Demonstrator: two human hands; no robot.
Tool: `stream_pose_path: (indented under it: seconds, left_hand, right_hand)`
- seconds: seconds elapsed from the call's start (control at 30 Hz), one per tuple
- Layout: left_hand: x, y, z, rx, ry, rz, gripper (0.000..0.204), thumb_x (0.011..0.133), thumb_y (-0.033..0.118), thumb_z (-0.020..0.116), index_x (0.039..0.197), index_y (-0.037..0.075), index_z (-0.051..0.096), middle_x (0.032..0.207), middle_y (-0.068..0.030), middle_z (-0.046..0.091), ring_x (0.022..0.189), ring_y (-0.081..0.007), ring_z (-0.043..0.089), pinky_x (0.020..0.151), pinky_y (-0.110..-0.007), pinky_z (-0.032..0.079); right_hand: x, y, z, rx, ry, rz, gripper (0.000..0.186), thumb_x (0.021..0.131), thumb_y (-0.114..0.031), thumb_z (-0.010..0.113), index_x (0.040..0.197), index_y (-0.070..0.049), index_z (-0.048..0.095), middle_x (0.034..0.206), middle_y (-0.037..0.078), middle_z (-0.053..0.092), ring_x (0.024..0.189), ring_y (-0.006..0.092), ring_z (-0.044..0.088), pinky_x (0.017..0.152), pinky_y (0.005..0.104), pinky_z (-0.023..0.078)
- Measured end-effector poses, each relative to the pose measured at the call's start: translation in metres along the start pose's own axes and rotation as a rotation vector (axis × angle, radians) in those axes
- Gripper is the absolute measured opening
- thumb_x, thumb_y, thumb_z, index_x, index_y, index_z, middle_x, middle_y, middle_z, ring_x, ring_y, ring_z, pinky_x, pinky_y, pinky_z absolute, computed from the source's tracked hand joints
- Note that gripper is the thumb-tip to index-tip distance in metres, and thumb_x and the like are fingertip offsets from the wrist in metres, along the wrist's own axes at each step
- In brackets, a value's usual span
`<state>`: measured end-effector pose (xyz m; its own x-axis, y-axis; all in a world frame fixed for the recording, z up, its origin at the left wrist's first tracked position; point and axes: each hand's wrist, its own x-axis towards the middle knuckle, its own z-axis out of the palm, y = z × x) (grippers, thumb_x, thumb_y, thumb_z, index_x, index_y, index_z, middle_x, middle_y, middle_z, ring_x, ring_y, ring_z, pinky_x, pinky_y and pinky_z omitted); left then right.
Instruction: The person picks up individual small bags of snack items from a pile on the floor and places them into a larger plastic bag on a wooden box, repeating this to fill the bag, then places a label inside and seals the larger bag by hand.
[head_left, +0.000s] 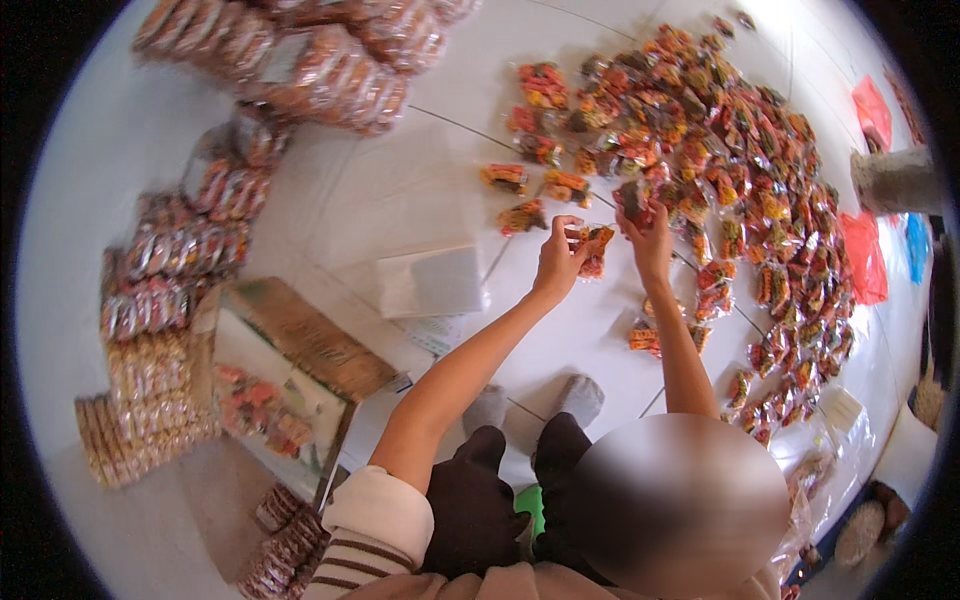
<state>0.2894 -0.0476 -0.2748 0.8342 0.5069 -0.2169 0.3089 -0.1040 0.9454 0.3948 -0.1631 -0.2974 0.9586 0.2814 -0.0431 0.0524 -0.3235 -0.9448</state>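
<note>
My left hand is closed on a small clear packet with orange, red and dark pieces inside. A similar packet, darker with some red, is gripped by the fingers of my right hand. Both hands are raised side by side in front of my feet, close to the near-left edge of a big pile of such packets. A few loose packets, such as a yellow-orange one, lie just beyond my left hand.
A stack of clear plastic bags lies on the white tiled floor. An open cardboard box holds some coloured pieces. Rows of bundled packs line the left, with larger bundles behind. Red plastic lies far right. A blurred round patch hides the lower right.
</note>
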Motion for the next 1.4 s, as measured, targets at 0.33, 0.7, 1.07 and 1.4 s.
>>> stream_pose_path:
  seconds: [0.33,0.7,1.07,1.4]
  left_hand:
    - [-0.118,0.146,-0.141,-0.857,-0.024,0.021,0.033,0.083,0.022,0.06,0.105,-0.002,0.051,0.099,-0.0073,0.057,0.092,-0.0119,0.055,0.082,-0.03,0.046]
    - [-0.245,0.271,-0.192,0.303,0.452,0.845,0.039,0.071,0.002,0.065,0.108,0.005,0.054,0.104,-0.0075,0.057,0.095,-0.0216,0.053,0.08,-0.03,0.042]
    - [-0.289,0.257,-0.231,0.329,0.496,0.927,0.044,0.065,-0.008,0.063,0.103,0.005,0.044,0.106,-0.0104,0.049,0.098,-0.0295,0.049,0.08,-0.036,0.043]
    - [-0.289,0.242,-0.26,0.456,0.46,0.957,0.039,0.062,-0.007,0.066,0.091,0.006,0.043,0.109,-0.0123,0.044,0.102,-0.0298,0.047,0.083,-0.035,0.044]
  right_hand:
    - [-0.108,-0.2,0.01,0.603,-0.347,-0.019,0.031,0.085,-0.017,0.058,0.109,0.001,0.053,0.091,0.007,0.061,0.078,0.0122,0.058,0.065,0.024,0.047]
    - [-0.192,-0.365,-0.034,0.108,-0.118,-0.622,0.032,0.075,-0.012,0.064,0.105,-0.004,0.059,0.09,0.011,0.057,0.077,0.0169,0.058,0.069,0.0284,0.046]
    - [-0.252,-0.369,0.006,0.432,-0.506,-0.682,0.055,0.078,-0.015,0.065,0.123,-0.004,0.035,0.116,0.012,0.046,0.104,0.0207,0.052,0.083,0.0325,0.049]
    - [-0.254,-0.372,0.03,0.55,-0.727,-0.573,0.068,0.069,-0.005,0.072,0.121,-0.006,0.028,0.114,0.013,0.044,0.093,0.0187,0.056,0.066,0.0273,0.054]
